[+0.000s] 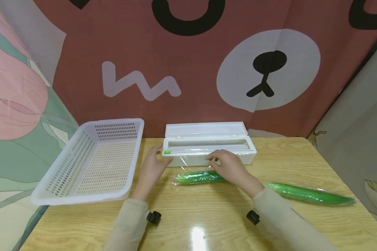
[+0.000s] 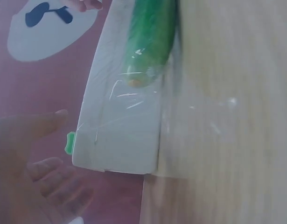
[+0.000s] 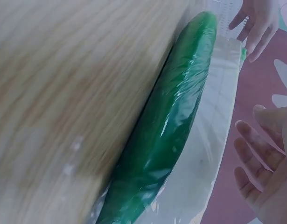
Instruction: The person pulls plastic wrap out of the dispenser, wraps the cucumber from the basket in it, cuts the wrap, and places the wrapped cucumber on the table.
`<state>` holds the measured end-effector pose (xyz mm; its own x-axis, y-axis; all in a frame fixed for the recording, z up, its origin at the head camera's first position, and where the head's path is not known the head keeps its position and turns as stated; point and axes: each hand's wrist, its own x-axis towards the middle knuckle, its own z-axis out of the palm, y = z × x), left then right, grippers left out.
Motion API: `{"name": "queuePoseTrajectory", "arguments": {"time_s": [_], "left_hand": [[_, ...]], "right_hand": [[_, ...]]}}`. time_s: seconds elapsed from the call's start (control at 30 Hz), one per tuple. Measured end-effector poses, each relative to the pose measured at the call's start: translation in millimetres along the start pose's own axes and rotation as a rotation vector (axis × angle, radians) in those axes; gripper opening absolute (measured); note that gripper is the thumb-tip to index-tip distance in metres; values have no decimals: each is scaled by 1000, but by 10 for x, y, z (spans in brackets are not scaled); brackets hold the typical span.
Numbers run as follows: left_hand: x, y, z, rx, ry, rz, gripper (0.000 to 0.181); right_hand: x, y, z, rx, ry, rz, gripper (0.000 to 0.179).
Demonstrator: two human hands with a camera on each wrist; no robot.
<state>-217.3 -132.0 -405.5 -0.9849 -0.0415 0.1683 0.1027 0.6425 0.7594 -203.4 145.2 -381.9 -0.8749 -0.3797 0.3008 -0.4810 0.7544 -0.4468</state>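
A white cling film dispenser box [image 1: 188,161] stands on the table with its lid raised and a film roll inside. Clear film runs down its front to a green cucumber [image 1: 193,177], which lies wrapped before the box. Beside the box's left end, near a green slider [image 1: 167,152], is my left hand [image 1: 152,165], thumb and fingers apart and holding nothing. My right hand [image 1: 230,167] hovers over the box's front edge, partly covering the cucumber. In the right wrist view its fingers [image 3: 260,161] are loosely bent with nothing between them.
Another film-wrapped cucumber [image 1: 314,195] lies on the table to the right, partly behind my right forearm. A white slotted basket [image 1: 133,157] stands at the left. Behind the table hangs a printed cloth [image 1: 188,69].
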Motion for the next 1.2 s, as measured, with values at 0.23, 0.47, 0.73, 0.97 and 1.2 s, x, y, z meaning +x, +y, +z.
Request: {"name": "queuePoseTrajectory", "arguments": {"time_s": [0.23, 0.47, 0.73, 0.97, 1.2], "left_hand": [[142, 7, 50, 1, -67, 12, 81], [210, -50, 123, -50, -86, -22, 81], [223, -124, 121, -72, -105, -70, 89], [229, -175, 88, -67, -110, -98, 90], [242, -186, 84, -64, -95, -64, 85]], "right_hand": [[209, -132, 54, 32, 4, -23, 11], [432, -247, 147, 56, -17, -63, 12], [702, -427, 294, 126, -62, -71, 13], [920, -588, 437, 123, -124, -66, 16], [1057, -693, 591, 103, -193, -15, 19]]}}
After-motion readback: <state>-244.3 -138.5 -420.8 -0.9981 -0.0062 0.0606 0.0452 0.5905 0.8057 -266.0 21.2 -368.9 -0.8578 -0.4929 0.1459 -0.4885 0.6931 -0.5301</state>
